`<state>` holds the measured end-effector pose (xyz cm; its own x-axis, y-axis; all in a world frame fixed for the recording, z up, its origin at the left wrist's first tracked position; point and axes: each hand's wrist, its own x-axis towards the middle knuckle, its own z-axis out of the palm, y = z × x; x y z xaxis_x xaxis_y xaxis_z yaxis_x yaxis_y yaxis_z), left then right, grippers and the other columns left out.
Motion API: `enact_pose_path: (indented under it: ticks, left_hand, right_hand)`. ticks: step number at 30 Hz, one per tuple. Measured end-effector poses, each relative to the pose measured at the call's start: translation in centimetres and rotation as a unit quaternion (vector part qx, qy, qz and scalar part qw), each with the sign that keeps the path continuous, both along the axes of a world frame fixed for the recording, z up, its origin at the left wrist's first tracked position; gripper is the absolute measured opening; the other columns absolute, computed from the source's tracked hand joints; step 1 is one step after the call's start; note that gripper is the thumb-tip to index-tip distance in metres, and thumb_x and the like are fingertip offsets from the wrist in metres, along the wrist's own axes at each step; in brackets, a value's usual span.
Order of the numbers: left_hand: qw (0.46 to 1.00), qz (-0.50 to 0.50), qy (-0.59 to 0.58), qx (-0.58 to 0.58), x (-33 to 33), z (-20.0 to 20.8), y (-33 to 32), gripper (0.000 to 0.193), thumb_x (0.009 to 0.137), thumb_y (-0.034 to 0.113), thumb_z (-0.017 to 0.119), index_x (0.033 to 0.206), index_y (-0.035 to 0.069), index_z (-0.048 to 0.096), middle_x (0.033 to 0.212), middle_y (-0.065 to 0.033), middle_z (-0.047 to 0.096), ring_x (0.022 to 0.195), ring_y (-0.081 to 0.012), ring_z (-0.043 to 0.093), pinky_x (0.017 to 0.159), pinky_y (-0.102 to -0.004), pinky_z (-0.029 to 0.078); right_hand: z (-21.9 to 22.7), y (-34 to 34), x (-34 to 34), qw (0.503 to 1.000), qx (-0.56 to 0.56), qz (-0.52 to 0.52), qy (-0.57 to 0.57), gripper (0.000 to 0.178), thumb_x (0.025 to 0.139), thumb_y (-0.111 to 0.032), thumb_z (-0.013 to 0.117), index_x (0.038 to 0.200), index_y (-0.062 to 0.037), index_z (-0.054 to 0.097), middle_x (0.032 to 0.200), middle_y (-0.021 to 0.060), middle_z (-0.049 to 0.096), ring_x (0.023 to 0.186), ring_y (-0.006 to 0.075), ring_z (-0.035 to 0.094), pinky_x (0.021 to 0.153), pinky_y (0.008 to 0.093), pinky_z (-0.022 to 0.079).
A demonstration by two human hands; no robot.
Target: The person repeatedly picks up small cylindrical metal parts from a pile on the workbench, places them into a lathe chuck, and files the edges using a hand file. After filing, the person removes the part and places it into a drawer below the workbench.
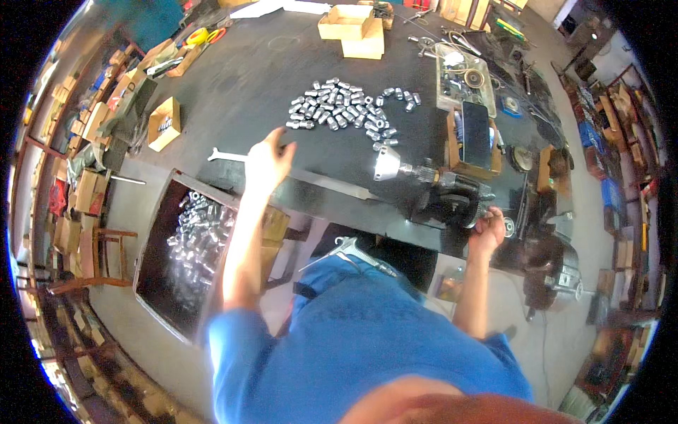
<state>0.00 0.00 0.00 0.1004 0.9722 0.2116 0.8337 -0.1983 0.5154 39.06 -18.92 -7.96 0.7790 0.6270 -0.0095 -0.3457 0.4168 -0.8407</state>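
Observation:
My left hand (267, 164) reaches over the dark workbench (233, 85), thumb and fingers apart, with nothing visible between them. Just beyond its fingertips lies a pile of short, silver cylindrical metal parts (332, 102). An open-end wrench (227, 156) lies beside the left wrist. A bench-mounted machine (452, 194) has a silver chuck (386, 164) pointing left, toward the pile. At the machine's right end is my right hand (489, 230), its fingers curled closed. What they grip is hidden. A silver air blow gun (347, 247) lies near the bench edge, in front of my body.
Left of me, a dark bin (157, 244) holds many similar metal parts. A small cardboard box (164, 126) sits at the bench's left, more boxes (346, 25) at the back. A phone (475, 134) rests on a box behind the machine, near a clear parts tray (462, 78).

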Motion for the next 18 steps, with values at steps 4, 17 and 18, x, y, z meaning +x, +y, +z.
enact_pose_path:
  ticks: [4, 17, 18]
  left_hand:
    - [0.987, 0.016, 0.148, 0.055, 4.1, -5.4, 6.2, 0.037, 0.069, 0.034, 0.06, 0.097, 0.01, 0.052, 0.076, -0.0137, 0.06, 0.076, -0.0312, 0.059, 0.065, -0.0409, 0.047]
    - [0.894, -0.104, -0.394, -0.185, 4.5, -2.8, 3.7, 0.015, 0.076, 0.011, 0.054, 0.083, -0.003, 0.051, 0.062, -0.0103, 0.058, 0.052, -0.0183, 0.058, 0.056, -0.0309, 0.048]
    - [0.854, -0.148, -0.453, -0.207, 4.9, -1.2, 2.0, 0.015, 0.077, 0.01, 0.055, 0.084, -0.003, 0.051, 0.064, -0.0117, 0.058, 0.054, -0.0191, 0.058, 0.057, -0.0305, 0.049]
  right_hand:
    - [0.2, 0.3, -1.0, 0.999, 0.019, -0.009, 0.031, 0.012, 0.08, -0.011, 0.046, 0.081, -0.0011, 0.053, 0.062, 0.0014, 0.044, 0.046, 0.0073, 0.03, 0.041, 0.0207, 0.024]
    - [-0.1, -0.4, -0.3, 0.999, 0.039, 0.001, 0.028, 0.014, 0.08, -0.009, 0.042, 0.082, 0.0002, 0.053, 0.062, 0.0019, 0.045, 0.046, 0.0056, 0.031, 0.04, 0.0184, 0.024]
    - [0.0, -0.4, -0.4, 0.999, 0.032, -0.01, 0.03, 0.014, 0.08, -0.009, 0.042, 0.082, 0.0001, 0.053, 0.062, 0.0018, 0.045, 0.046, 0.0055, 0.031, 0.041, 0.0184, 0.024]
